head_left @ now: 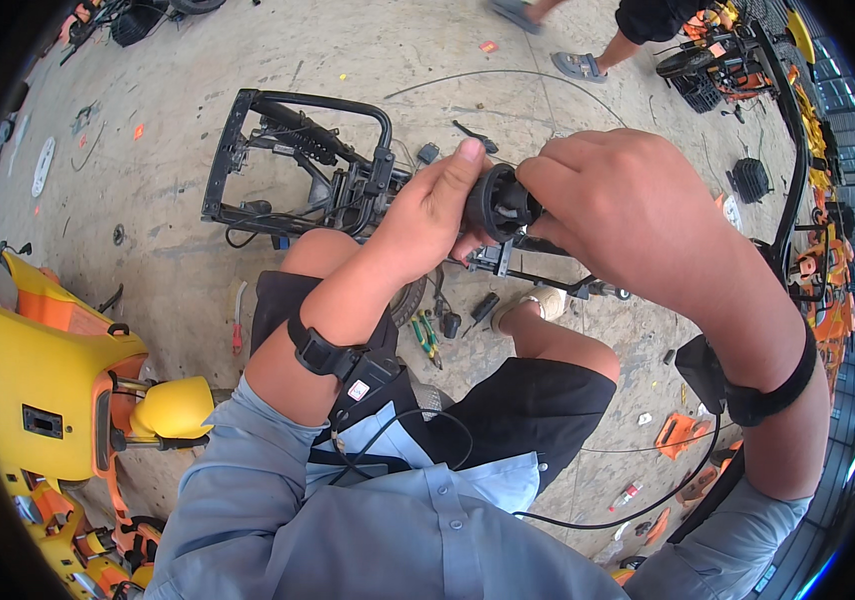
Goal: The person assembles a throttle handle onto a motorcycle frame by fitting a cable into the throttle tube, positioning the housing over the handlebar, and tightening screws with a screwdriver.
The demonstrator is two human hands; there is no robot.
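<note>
We hold a round black part (496, 204) up in front of us, above the concrete floor (173, 215) and over the near side of a black metal frame (385, 170). Our left hand (430, 208) is clamped on the part from its left side, the thumb lying along the upper rim and a fingertip showing below. Our right hand (613, 190) comes in from the other side, fingers bent and touching the part's open face; we cannot tell whether its fingertips grip something inside, as they are partly hidden.

The frame lies on the floor beyond our knees, with a coiled black spring (313, 145) within it. Between our legs, on the floor, are pliers with green handles (428, 340), and just to their right a short black rod-like piece (485, 309). A cable with a red end (238, 320) lies left of our left knee.

Toward the floor's left edge stands yellow bodywork (53, 375), and farther off on that side lies a white oval piece (44, 166). Toward the floor's right edge we see an orange piece (683, 436), a bottle with a red label (627, 495) and a black ribbed block (750, 180). Near the far edge are another person's legs (618, 52), in grey sandals (578, 67).
</note>
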